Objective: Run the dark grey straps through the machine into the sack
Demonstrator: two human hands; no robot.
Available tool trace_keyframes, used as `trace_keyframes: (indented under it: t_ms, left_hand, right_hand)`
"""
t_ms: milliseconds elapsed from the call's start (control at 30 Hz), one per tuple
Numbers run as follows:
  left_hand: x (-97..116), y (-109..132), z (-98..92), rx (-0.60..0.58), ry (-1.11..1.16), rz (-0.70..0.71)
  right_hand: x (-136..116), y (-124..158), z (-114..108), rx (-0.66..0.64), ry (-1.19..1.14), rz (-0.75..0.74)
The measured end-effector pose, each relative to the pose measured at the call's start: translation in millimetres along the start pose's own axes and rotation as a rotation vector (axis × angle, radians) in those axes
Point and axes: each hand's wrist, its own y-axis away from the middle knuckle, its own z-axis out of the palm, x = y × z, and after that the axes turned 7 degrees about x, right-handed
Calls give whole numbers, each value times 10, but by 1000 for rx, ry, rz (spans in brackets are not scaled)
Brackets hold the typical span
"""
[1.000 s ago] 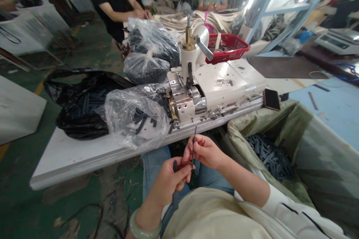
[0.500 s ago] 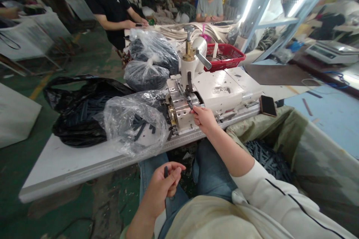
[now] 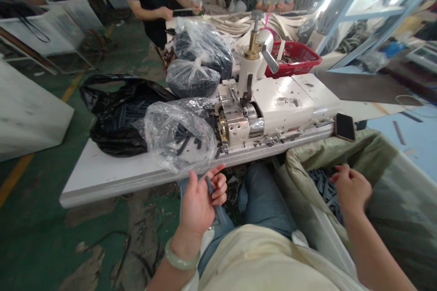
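**White worktable with a machine, bags and a phone**

A long white worktable (image 3: pixel 102 173) is seen running from lower left to upper right, its near edge scuffed. A crumpled black plastic bag (image 3: pixel 116 113) is laid at the left end. Just beside it, a clear plastic bag (image 3: pixel 177 134) with dark strips (image 3: pixel 184 138) inside is slumped against a cream machine (image 3: pixel 273 109), which is set at the middle of the near edge. Behind these, two tied clear bags (image 3: pixel 193 79) packed with dark material are stacked one against the other. A phone (image 3: pixel 344 126) is laid flat at the right of the machine, overhanging the table's near edge.
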Motion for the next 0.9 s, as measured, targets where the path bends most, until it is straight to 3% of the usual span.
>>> trace_keyframes:
  t_ms: [67,100,133,200,300,367,433,533,700,900]
  left_hand:
    - [-6,-24,38,-9,42,16]
    - [-21,-40,62,-15,54,18]
    - [-42,-58,90,-24,61,19]
    - [-95,-85,156,-52,69,19]
    - [-163,-74,255,-87,55,39]
    - [-177,-27,288,-82,30,78]
    - [-162,34,272,-59,8,130]
    - [-111,107,150,4,-69,235]
    - [-66,93,-107,203,-433,484]
    - [-75,-3,-83,147,-467,463]
  right_hand:
    - [319,-9,-311,175,424,-46]
    - [380,19,-377,205,525,-49]
    - [367,78,-378,134,533,-43]
    - [140,305,-202,-160,305,20]
    - [-488,859,309,-835,-321,227]
    - [-886,1253,631,-1260,-530,362]
    - [-1158,1551,844,-1491,-617,445]
    - [-1324,1720,970,-1557,-665,479]
    - [-1312,1610,966,-1543,-661,502]
    - [-1275,1464,877,-1608,-692,613]
